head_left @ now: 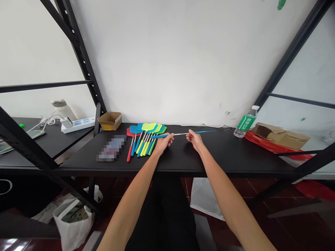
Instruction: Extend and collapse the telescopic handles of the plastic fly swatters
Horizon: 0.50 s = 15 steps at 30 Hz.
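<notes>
A blue fly swatter (181,134) with a thin metal shaft is held level just above the black table, between my two hands. My left hand (164,142) is closed round it where the blue handle meets the shaft. At the other end, the fingers of my right hand (195,140) pinch the shaft close to the blue head, which shows edge-on as a thin strip. Left of my left hand lies a fanned row of several fly swatters (144,143) in red, blue, yellow-green and green, heads toward the wall and handles toward me.
An open cardboard box (110,122) and a pixelated flat item (112,148) occupy the left side. To the right stands a water bottle (246,122), beside brown cardboard (281,136) on red material. Black rack posts (81,55) frame the table (222,153); a power strip (80,124) is farther left.
</notes>
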Each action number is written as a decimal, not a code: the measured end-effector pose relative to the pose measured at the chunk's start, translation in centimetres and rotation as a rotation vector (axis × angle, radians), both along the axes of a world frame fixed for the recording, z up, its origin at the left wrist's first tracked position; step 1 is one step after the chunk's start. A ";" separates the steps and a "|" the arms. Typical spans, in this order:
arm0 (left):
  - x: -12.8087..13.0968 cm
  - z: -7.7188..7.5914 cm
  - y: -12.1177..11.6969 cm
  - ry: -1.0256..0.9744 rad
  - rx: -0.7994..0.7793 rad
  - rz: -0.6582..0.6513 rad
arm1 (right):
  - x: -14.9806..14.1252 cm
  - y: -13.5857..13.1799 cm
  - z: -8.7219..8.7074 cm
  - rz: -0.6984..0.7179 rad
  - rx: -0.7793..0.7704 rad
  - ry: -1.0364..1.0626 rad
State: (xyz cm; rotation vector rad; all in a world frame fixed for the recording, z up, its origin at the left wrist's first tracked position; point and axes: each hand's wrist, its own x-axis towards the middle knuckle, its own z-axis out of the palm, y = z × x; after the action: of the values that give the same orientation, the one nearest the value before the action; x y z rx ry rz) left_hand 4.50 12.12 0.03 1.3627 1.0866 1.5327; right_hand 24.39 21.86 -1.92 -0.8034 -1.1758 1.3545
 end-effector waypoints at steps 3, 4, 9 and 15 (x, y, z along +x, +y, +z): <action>0.0 -0.2 0.2 -0.012 -0.056 0.049 | 0.0 -0.1 0.1 0.003 -0.006 -0.008; 0.0 -0.2 0.3 -0.015 -0.068 0.065 | 0.0 -0.2 0.2 0.004 -0.008 -0.006; 0.2 -0.1 0.2 0.018 -0.029 0.037 | 0.0 -0.2 0.2 -0.018 -0.022 0.025; 0.0 -0.1 0.5 -0.028 0.024 -0.048 | 0.1 0.1 0.0 -0.043 -0.050 0.093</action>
State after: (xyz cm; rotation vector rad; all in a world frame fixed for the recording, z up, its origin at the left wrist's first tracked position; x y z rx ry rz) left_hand 4.52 12.62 -0.04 1.3703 1.0144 1.5299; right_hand 24.49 22.01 -1.87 -0.7886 -1.0501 1.3754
